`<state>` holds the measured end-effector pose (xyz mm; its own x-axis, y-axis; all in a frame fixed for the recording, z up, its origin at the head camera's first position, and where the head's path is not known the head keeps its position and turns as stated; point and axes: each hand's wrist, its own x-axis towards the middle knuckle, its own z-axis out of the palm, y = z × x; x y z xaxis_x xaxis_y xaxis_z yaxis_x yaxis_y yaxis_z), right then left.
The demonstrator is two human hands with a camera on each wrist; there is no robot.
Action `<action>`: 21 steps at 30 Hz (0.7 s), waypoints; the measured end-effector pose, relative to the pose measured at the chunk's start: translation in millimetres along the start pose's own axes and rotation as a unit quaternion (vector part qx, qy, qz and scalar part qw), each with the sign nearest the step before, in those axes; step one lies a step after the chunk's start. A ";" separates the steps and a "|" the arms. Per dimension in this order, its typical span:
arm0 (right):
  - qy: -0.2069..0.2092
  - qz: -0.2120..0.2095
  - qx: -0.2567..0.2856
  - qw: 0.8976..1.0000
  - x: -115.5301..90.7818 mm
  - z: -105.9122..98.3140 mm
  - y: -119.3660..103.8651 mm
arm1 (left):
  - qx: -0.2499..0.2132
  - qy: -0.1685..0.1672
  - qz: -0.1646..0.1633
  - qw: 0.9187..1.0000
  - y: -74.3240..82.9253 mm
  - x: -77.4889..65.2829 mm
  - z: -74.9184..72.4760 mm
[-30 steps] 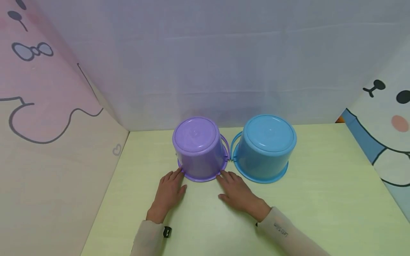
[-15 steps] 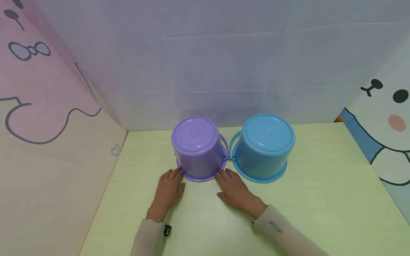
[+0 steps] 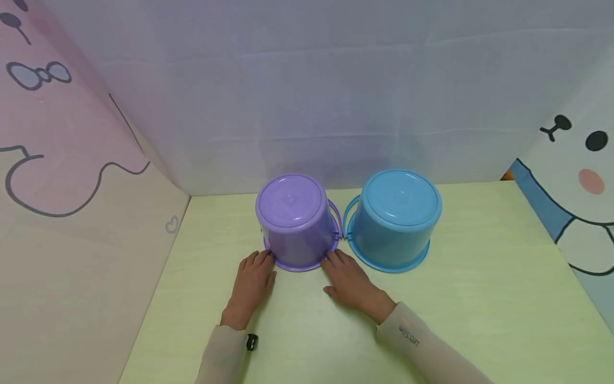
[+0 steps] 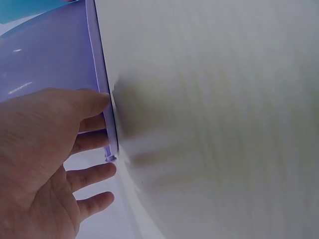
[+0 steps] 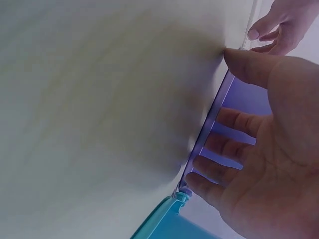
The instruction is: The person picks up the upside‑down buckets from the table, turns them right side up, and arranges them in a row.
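Note:
A purple bucket [image 3: 292,202] stands upside down on the table, its base facing up. To its right a blue bucket [image 3: 401,200] is likewise upturned, and the two carrying handles meet between them. My left hand [image 3: 250,282] has its fingertips at the purple bucket's rim on the near left side. On the near right side, the fingertips of my right hand [image 3: 352,282] lie along the same rim. In the right wrist view the extended fingers [image 5: 239,122] reach across the purple rim [image 5: 205,130]. The left wrist view has the purple rim [image 4: 99,59] beside my thumb.
The pale yellow table [image 3: 484,298] runs up to a whitish cloth backdrop [image 3: 326,96]. A pink and cream printed panel [image 3: 72,256] borders the left, and a panel with a cartoon face [image 3: 575,176] borders the right. A black band [image 3: 251,342] shows at my left sleeve.
The head view has shifted slightly, so the scene sits a little further left. Both hands stay at the purple bucket's rim, and neither bucket visibly moves on the table.

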<state>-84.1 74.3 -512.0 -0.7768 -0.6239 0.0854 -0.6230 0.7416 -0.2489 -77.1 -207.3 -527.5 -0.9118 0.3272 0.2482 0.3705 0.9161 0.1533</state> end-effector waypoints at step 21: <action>-0.014 0.007 0.012 1.000 11.7 -0.8 0.1 | 0.024 0.030 0.032 0.999 -7.8 7.0 1.5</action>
<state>-93.4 67.3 -510.3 -0.7822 -0.6205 0.0554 -0.6097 0.7441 -0.2733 -86.6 -211.8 -528.3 -0.8735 0.3723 0.3137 0.4175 0.9043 0.0895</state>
